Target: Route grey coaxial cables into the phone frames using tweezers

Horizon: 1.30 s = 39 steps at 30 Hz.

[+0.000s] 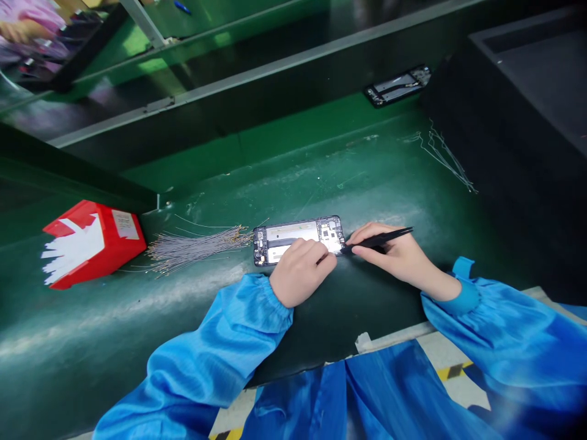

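Observation:
An opened phone (293, 241), its inner boards and a silvery plate exposed, lies flat on the green bench top. My left hand (300, 269) holds it at the near edge with curled fingers, hiding part of its middle and near side. In my right hand (398, 256) is a pair of black tweezers (378, 239), gripped between thumb and fingers. The tweezers' tips are at the phone's near right corner; whether they pinch anything is too small to tell. Left of the phone lies a bundle of thin grey cables (197, 247) with small gold-coloured ends, some touching the phone's left edge.
A red box (117, 238) with white strips stands left. Another opened phone (398, 87) lies far right beside a large black box (513, 122). Several loose grey wires (447, 159) lie near that box. Beyond the rail, a co-worker's hand (18, 32) is over a dark tray.

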### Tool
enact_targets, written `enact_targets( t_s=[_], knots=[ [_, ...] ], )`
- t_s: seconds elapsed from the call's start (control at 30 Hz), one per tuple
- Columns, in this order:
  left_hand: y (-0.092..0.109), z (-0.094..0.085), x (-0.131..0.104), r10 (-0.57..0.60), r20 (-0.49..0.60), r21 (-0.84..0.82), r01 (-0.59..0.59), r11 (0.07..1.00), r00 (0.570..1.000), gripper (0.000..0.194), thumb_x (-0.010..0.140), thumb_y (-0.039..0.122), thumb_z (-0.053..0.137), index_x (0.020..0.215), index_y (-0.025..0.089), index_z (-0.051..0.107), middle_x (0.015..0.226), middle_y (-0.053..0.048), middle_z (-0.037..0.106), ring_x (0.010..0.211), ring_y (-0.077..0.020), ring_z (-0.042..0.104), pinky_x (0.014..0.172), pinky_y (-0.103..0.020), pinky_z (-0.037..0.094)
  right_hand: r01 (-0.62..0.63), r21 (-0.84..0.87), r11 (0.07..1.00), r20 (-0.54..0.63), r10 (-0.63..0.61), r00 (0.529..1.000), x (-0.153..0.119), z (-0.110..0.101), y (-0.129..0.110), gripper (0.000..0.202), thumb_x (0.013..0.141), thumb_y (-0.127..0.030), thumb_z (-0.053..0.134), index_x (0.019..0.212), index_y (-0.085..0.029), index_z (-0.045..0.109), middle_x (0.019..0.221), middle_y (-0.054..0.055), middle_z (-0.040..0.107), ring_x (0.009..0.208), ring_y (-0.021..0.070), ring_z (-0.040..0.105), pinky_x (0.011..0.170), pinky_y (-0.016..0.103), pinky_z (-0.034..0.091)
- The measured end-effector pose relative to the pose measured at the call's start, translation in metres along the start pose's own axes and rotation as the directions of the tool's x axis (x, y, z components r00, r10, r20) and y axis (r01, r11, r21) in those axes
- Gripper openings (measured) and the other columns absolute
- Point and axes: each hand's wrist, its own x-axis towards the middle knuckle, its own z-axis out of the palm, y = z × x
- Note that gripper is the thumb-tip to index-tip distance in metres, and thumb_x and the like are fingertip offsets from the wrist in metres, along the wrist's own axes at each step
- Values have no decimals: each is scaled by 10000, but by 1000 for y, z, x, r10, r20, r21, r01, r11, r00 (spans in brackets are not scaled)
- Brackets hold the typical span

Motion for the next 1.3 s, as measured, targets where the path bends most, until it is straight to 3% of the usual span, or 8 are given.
enact_targets(
  t_s=[0.2,0.5,0.7,0.83,0.9,1.0,1.3],
  knots=[
    [0,0,0,7,-5,15,-7,1000,1000,227,887,136,397,732,165,560,687,-15,530,663,-135,431,642,-267,329,37,-20,999,15,-37,999,0,0,0,66,776,-249,584,812,-202,615,828,50,644,794,188,604,733,350,495],
    [0,-1,2,1,4,-2,-1,1000,1000,262,898,138,362,724,166,557,678,-17,524,653,-136,436,630,-269,331,274,-137,952,119,-259,958,-7,2,-1,106,810,-189,529,892,-220,588,881,51,637,800,175,590,706,330,489],
    [-5,4,1,-96,57,-143,103,984,994,227,899,193,382,780,162,573,731,-29,540,707,-143,489,669,-270,383,254,-128,959,140,-236,962,12,-8,-4,127,832,-263,520,925,-225,598,838,46,596,771,160,578,694,300,477],
    [-9,8,2,-182,61,-265,191,945,981,184,890,199,403,824,153,569,779,-39,549,745,-140,515,696,-254,425,344,-344,874,177,-300,938,29,-5,2,234,860,-240,442,1065,-229,552,1014,89,578,960,206,538,797,356,445],
    [-9,8,3,-190,53,-277,198,940,980,175,884,189,407,828,149,568,775,-40,550,734,-141,517,693,-253,436,406,-415,814,259,-322,911,35,0,7,271,825,-247,490,1091,-209,522,1135,111,538,1102,245,462,890,408,395],
    [-9,7,4,-197,44,-280,202,939,979,166,875,175,414,827,142,569,766,-43,550,724,-143,521,687,-252,446,449,-432,782,345,-317,883,39,4,12,335,781,-247,536,1107,-185,490,1173,129,516,1150,262,422,927,426,365],
    [-11,7,6,-220,25,-313,217,925,975,180,876,171,406,835,148,580,766,-38,542,718,-133,525,692,-251,457,432,-408,804,368,-289,884,39,1,9,379,756,-234,540,1125,-218,458,1171,116,511,1170,267,405,933,447,349]
  ],
)
